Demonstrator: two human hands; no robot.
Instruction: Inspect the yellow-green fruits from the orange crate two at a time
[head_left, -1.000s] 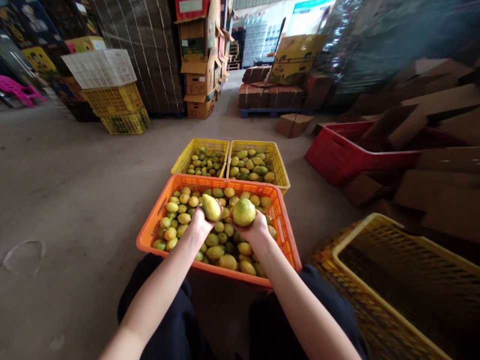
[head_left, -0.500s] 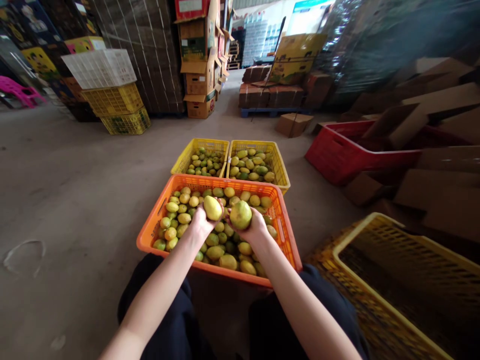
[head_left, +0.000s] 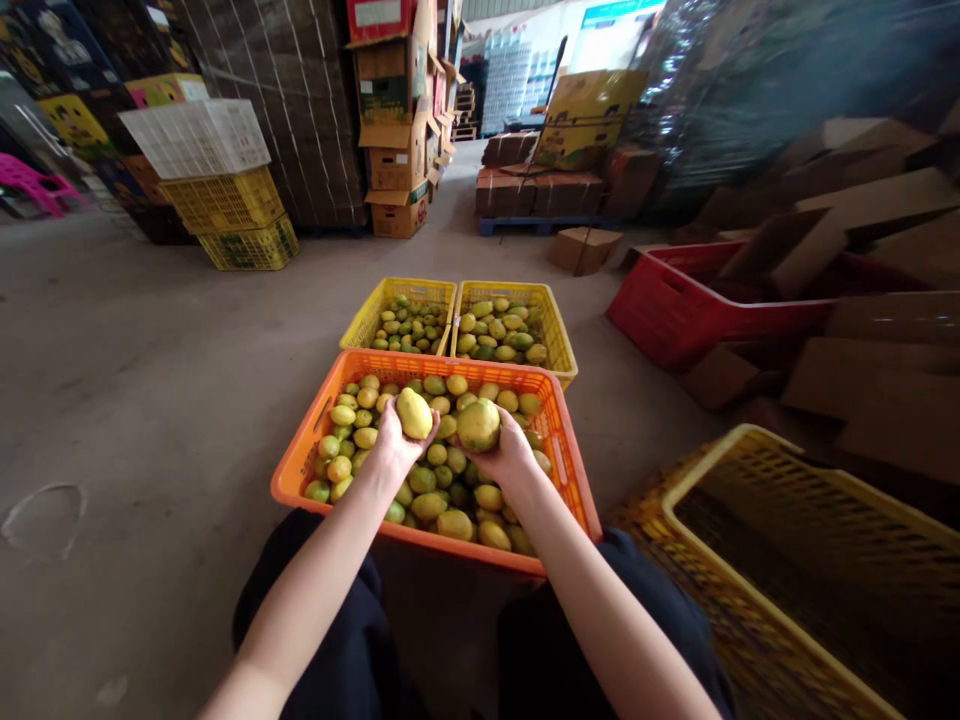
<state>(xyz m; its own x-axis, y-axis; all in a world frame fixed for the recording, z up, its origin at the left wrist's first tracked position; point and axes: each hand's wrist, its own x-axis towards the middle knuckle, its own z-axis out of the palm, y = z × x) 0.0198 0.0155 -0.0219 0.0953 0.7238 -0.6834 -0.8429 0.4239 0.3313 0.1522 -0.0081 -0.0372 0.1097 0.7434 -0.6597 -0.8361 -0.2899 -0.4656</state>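
An orange crate full of yellow and green lemons stands between my knees and two yellow crates. Over its middle, my left hand holds a yellow lemon, palm up with the fingers around its underside. Just to the right, my right hand is wrapped round a rounder, greenish-yellow lemon. A small gap separates the two held fruits. Behind the orange crate sit a left yellow crate with smaller greenish fruits and a right yellow crate with larger ones.
At the lower right is a large yellow crate. A red crate with cardboard lies beyond it. White and yellow crates are stacked at the back left, near piled cartons. A loose carton rests on the floor.
My left hand has shifted slightly left with its lemon, widening the gap between the hands. The lemon in my right hand appears slightly turned.
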